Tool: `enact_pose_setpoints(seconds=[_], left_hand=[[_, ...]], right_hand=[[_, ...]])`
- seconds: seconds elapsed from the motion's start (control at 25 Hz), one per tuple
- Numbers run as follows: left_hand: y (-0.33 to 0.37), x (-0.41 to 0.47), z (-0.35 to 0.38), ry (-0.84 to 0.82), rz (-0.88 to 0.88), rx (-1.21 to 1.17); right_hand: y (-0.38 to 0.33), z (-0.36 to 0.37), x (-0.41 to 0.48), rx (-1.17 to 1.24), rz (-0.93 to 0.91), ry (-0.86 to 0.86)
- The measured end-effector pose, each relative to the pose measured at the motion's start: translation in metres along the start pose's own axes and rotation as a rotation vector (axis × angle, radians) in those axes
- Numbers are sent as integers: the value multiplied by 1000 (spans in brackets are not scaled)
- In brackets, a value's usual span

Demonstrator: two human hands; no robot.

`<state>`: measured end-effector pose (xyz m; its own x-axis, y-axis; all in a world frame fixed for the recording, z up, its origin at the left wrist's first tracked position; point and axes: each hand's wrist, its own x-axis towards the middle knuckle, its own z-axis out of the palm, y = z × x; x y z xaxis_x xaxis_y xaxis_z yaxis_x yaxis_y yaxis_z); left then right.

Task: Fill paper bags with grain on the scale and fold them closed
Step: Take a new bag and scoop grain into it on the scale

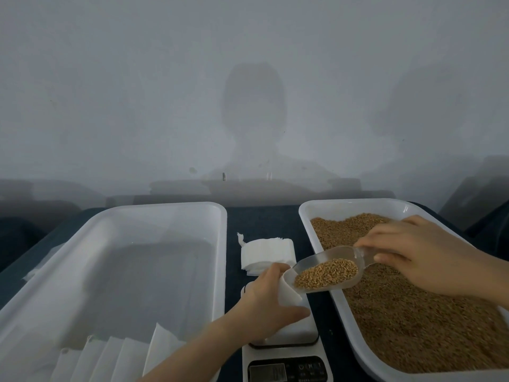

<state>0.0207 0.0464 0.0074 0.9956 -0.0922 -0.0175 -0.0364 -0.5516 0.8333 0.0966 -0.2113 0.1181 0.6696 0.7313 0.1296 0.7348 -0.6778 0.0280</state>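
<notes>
Dark blue tabletop (259, 219) set against a grey wall that carries the person's shadow.

Left hand (271, 304): thumb and fingers curled round a small white paper bag (289, 293), which stands on the platform of the digital scale (286, 333) at 6 o'clock in view.

Right hand (421, 257): pinches the handle of a clear plastic scoop (341, 253). The scoop tilts down toward 8 o'clock, lip at the bag's mouth, with a scoop load of grain (325, 274) in the bowl.

Scale display (271, 372): digits too blurred to read.

Stack of flat bags (264, 253) lies at 12 o'clock of the scale. Grain tray (305, 216), white, sits at 3 o'clock, filled with bulk grain (413, 326). White tray (192, 208) sits at 9 o'clock, with a row of white bags (115, 357) at its near end.
</notes>
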Motion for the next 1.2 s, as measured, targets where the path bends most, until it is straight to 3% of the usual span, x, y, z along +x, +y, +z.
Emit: enact_pose_setpoints(seconds=[1.2], left_hand=[[8,0,-3,94,68,-38]], right_hand=[[-37,-33,21,-269,-33,-102]])
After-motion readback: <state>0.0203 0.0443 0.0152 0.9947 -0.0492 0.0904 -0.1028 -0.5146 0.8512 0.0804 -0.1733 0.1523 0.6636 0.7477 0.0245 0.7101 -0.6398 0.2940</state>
